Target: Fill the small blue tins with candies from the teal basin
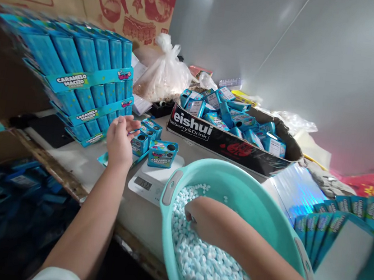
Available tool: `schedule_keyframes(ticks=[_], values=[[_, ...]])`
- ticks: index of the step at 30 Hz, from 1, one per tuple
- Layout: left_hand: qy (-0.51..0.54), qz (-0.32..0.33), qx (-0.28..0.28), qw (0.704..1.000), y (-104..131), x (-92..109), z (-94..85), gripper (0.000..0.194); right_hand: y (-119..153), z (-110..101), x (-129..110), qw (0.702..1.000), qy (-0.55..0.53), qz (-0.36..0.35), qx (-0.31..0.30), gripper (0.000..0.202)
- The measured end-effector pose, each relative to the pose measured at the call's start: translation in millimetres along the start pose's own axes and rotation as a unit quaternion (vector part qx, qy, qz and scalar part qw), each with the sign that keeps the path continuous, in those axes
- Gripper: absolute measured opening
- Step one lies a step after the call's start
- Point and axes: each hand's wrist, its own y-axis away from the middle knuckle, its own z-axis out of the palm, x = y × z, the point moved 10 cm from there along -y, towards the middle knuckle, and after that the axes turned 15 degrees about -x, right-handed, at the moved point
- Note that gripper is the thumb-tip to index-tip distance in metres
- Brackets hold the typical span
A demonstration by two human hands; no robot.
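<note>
Clock centred on the teal basin, 12 being the far side of the counter.

Right hand was down among the pale blue and white sweets in the basin, fingers curled and partly buried. Its grip looked narrow, but whether any sweets were caught in it I could not tell. Left hand was raised at 10 o'clock, its grip loose and wide with nothing visible in it, just beside a cluster of small boxes.

Also at 10, but nearer: a white scale with one upright box on its plate, a dark round hole in the box's top. (The display was lit, though its digits were too blurred to trust.)

Main worry: basin and scale. The basin's rim overlapped the scale's corner from this view; contact could not be judged. Had they touched, a push from the right forearm could have nudged the scale and upset its reading.

Second worry: spillage. The hole looked small against a handful, so sweets tipped too quickly would probably scatter over plate and counter, adding false weight.

Third: the left hand. A careless sweep could topple the clustered boxes or catch the tall display stack behind them, also towards 10; its tiers, stacked close to the counter's near edge, seemed likely to fall if knocked.

At 12, the black carton was heaped above its rim; a bump might shed boxes.
</note>
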Motion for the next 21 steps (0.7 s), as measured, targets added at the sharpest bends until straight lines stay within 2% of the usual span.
schedule_keyframes(ticks=[4,11,16,18,21], values=[[-0.001,-0.005,0.013,1.000,-1,-2,-3.6,0.041,1,-5,2,1.000,0.016,0.000,-0.019,0.022],[0.050,-0.010,0.013,0.999,-1,-9,-1.9,0.038,7,-35,7,0.997,-0.005,-0.057,0.052,0.015],[0.061,0.009,0.021,0.998,0,-6,-3.8,0.029,17,-49,7,0.992,0.007,-0.064,0.110,0.014],[0.063,0.010,0.029,0.998,0,-6,-6.1,0.030,22,-64,4,0.986,0.015,-0.075,0.146,0.016],[0.054,0.004,0.032,0.998,-1,-7,-8.1,0.033,34,-102,-7,0.965,0.019,-0.119,0.232,0.020]])
